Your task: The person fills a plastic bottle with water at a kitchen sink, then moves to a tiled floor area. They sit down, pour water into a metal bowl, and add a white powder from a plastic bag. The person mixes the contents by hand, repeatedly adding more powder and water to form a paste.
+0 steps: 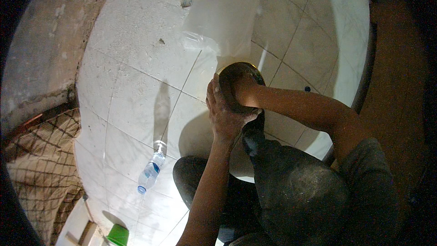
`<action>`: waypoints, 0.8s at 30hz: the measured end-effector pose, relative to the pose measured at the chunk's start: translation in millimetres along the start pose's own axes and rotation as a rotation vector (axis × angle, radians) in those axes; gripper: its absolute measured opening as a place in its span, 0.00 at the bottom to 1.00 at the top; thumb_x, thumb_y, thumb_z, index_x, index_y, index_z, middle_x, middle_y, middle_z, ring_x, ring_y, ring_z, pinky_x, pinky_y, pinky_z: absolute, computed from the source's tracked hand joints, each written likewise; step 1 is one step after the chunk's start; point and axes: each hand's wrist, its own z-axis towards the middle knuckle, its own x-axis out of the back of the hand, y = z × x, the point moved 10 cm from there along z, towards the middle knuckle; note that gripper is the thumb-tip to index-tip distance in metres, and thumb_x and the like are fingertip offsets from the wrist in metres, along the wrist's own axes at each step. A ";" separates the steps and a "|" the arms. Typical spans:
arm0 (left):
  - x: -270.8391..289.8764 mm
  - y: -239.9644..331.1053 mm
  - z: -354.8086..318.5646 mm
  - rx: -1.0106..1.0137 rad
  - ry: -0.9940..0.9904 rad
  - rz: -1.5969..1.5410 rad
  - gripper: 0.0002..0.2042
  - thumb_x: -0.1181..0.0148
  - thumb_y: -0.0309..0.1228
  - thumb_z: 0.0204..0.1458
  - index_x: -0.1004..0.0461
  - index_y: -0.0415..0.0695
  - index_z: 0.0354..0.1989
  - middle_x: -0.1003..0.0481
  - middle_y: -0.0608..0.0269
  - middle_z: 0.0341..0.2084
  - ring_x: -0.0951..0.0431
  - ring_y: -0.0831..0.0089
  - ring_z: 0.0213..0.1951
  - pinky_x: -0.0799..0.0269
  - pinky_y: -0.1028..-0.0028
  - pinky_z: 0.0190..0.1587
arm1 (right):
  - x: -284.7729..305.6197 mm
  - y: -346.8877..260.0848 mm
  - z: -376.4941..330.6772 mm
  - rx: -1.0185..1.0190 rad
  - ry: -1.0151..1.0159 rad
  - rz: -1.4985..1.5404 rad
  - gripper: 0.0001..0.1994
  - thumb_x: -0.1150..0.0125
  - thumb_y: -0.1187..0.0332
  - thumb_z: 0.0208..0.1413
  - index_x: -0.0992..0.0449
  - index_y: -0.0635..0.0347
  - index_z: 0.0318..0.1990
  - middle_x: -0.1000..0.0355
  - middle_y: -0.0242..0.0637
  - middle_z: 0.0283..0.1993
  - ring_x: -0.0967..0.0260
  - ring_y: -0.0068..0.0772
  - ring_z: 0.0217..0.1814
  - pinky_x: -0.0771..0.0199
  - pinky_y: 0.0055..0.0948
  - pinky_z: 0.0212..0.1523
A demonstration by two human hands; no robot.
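In front of me, a round, dark, bowl-like container [249, 67] with a yellowish rim is tilted so that its opening faces up toward me. My left hand [224, 111] is wrapped round its near left side, fingers along the outer wall; pale dust or residue coats the skin. My right hand [245, 90] reaches down inside the container. Its fingers are hidden in the dark interior, so I cannot see whether they hold anything. What the container has in it is too dark to make out.
Beyond the container a whitish plastic bag [223, 16] lies on the tiled floor [141, 54]. A clear water bottle [152, 173] is on the left. A green cup [118, 234] sits at the lower left, near a checked cloth [41, 164]. A brown panel [398, 59] borders the right.
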 end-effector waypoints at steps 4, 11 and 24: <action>-1.4 1.0 -0.6 0.021 0.001 -0.073 0.73 0.11 0.42 0.15 0.55 0.45 0.77 0.41 0.43 0.68 0.40 0.42 0.69 0.41 0.49 0.72 | -26.1 30.4 9.5 0.023 -0.086 0.089 0.26 0.52 0.61 0.68 0.34 0.53 0.72 0.43 0.42 0.78 0.47 0.45 0.80 0.56 0.45 0.81; -17.6 14.5 4.5 -0.037 -0.015 -0.084 0.72 0.11 0.44 0.16 0.54 0.45 0.76 0.42 0.43 0.69 0.39 0.42 0.69 0.41 0.48 0.72 | -22.2 90.1 4.5 -0.095 0.044 -0.233 0.27 0.49 0.60 0.67 0.33 0.54 0.72 0.42 0.43 0.78 0.47 0.45 0.80 0.56 0.45 0.81; -19.8 6.0 5.5 -0.017 -0.011 -0.095 0.80 0.13 0.59 0.11 0.57 0.40 0.77 0.41 0.41 0.70 0.40 0.39 0.70 0.41 0.47 0.71 | -7.8 64.2 20.4 -0.052 -0.130 -0.328 0.27 0.45 0.60 0.63 0.29 0.55 0.69 0.38 0.44 0.76 0.42 0.48 0.77 0.51 0.46 0.80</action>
